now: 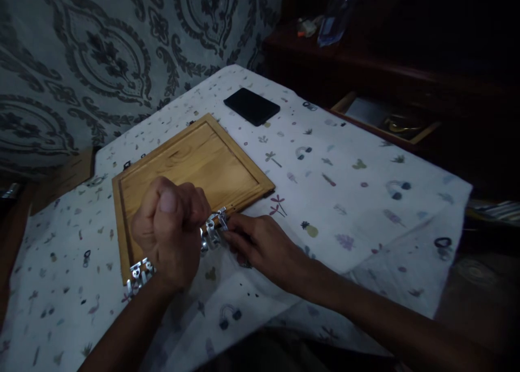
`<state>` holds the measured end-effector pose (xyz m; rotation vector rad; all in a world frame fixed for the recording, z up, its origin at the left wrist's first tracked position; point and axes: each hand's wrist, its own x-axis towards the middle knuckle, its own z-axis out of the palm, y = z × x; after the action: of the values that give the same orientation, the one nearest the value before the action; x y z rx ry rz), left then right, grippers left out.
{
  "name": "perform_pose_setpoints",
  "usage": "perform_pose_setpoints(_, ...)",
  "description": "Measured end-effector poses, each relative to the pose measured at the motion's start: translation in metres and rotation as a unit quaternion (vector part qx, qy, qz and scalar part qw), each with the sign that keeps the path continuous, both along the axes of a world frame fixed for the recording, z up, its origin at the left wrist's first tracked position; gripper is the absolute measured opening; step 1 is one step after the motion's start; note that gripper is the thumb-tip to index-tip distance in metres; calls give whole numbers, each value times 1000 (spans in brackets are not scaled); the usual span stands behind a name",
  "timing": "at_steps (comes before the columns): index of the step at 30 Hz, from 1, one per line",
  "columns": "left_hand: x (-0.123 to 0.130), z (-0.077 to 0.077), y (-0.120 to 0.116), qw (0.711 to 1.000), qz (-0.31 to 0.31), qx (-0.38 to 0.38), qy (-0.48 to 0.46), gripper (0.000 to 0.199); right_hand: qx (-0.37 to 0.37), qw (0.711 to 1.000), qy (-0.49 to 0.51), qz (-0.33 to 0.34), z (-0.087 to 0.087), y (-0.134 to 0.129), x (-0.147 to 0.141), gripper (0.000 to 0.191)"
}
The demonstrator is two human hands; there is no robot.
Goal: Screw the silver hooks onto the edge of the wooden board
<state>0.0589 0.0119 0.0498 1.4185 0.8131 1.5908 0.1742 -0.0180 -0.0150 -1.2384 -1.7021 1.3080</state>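
Observation:
A varnished wooden cabinet door [227, 161] lies flat on the patterned tablecloth [357, 215]. Two metal hinges sit along its near edge: one hinge [140, 272] to the left and another hinge [212, 228] to the right. My left hand [168, 226] is a closed fist raised over the near part of the door, between the hinges; whatever it grips, if anything, is hidden. The fingers of my right hand [262, 242] are closed on the right end of the right hinge, partly covering it.
A black phone [252, 106] lies beyond the door. A piece of cardboard [65, 177] is at the left table edge. Past the right side stands a dark cabinet with an open drawer [385, 123]. A patterned wall [101, 52] borders the table at the back left.

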Motion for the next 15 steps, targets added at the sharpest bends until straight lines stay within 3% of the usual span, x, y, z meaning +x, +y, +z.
perform_pose_setpoints(9,8,-2,7,999,-34,-5,-26,45,3,1000,-1,3,0,-1,2,20)
perform_pose_setpoints(15,2,1,12,991,-127,-37,12,44,20,1000,18,16,-3,-2,4,18)
